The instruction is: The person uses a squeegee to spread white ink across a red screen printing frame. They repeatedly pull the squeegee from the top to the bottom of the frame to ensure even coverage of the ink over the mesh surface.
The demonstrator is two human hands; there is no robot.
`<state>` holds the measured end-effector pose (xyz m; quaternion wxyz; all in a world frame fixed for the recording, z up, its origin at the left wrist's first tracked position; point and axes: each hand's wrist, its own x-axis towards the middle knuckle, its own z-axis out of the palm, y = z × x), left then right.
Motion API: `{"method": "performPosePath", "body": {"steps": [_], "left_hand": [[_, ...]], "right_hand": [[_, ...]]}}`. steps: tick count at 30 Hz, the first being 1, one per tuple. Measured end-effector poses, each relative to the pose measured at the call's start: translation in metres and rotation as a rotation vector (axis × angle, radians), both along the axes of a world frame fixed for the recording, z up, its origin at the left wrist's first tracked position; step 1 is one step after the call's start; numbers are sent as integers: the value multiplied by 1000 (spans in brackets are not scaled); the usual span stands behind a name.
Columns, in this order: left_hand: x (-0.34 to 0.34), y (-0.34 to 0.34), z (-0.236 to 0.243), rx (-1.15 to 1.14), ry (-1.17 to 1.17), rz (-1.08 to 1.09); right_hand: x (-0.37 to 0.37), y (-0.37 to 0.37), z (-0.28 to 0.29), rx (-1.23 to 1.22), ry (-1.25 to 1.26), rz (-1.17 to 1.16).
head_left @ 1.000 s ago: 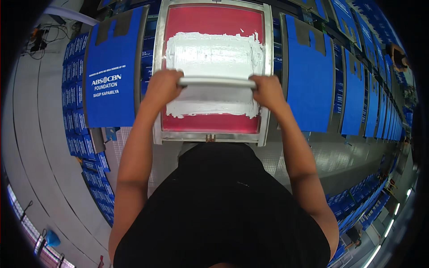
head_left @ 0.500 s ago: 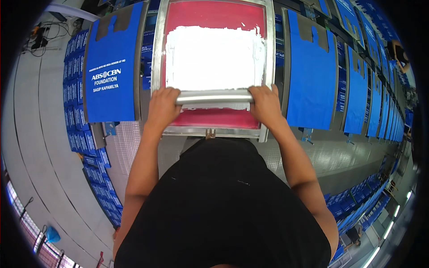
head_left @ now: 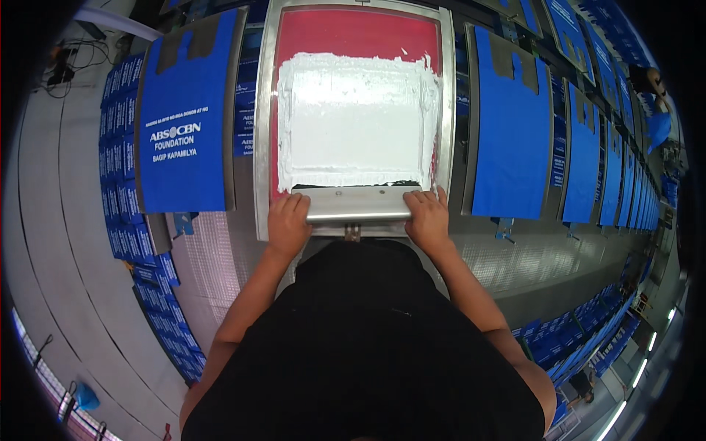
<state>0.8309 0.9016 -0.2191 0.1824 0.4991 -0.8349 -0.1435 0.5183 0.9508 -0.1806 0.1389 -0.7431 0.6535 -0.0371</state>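
A screen-printing frame (head_left: 262,140) with a metal border and red mesh lies in front of me. White ink (head_left: 353,121) covers a broad square of the mesh, thicker along its edges. Across the near end of the mesh rests a wide metal squeegee (head_left: 359,206). My left hand (head_left: 289,224) is wrapped round its left end, and my right hand (head_left: 429,220) round its right end. A dark strip shows along the squeegee's far edge. The fingertips lie over its top; my thumbs are mostly hidden.
Blue printed bags lie on boards, one bag (head_left: 176,140) left of the frame and an unprinted-looking one (head_left: 511,132) to the right, with several more beyond. Blue bags (head_left: 121,158) hang or stack in rows at far left. A person (head_left: 651,81) is at the far right.
Both hands have drawn the squeegee toward me, from the lower part of the white ink to the near end of the frame. The squeegee's flat face is now turned up more.
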Motion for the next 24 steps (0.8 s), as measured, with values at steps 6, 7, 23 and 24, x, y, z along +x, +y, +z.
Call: {"method": "performPosePath", "body": {"steps": [6, 7, 23, 24], "left_hand": [[-30, -174, 2, 80, -117, 102], [-37, -201, 10, 97, -104, 110], [-27, -154, 10, 158, -129, 5], [-32, -193, 10, 180, -168, 18]], "right_hand": [[-30, -173, -25, -92, 148, 49], [-34, -205, -18, -79, 185, 48], [-30, -149, -21, 67, 174, -8], [-32, -188, -18, 83, 237, 7]]}}
